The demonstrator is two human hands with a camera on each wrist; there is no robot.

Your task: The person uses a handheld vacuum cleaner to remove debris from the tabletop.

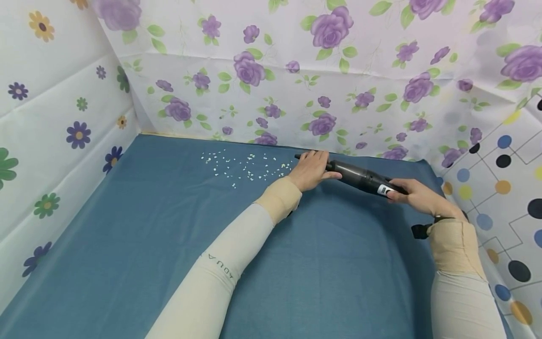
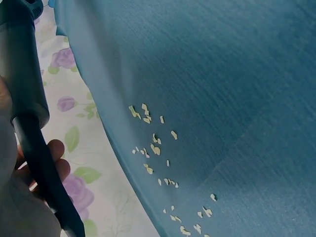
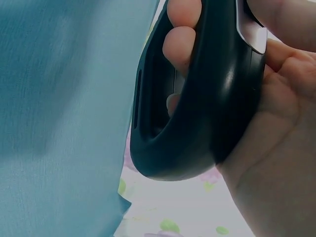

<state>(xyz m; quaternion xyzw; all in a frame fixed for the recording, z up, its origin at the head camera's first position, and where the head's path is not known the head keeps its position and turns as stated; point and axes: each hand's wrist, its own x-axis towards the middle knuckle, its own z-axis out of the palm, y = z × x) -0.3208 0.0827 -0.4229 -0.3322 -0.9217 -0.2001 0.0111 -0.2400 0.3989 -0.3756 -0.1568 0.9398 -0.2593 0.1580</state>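
Observation:
A black handheld vacuum cleaner (image 1: 351,175) is held in both hands over the far side of the blue cloth. My left hand (image 1: 311,170) grips its slim nozzle (image 2: 42,168), fingers wrapped around it; the nozzle's tip points left toward small pale scraps (image 1: 251,156). At the other end, my right hand (image 1: 417,195) holds the looped handle (image 3: 227,89), with fingers through the opening and the thumb by a silvery panel (image 3: 253,32). The scraps lie scattered in a loose patch, several of them close to the nozzle tip.
Blue cloth (image 1: 169,226) covers the work surface. A wall sheet with purple roses (image 1: 250,68) stands along the back edge; a flower-print sheet (image 1: 42,117) bounds the left, and a dotted sheet (image 1: 504,226) the right.

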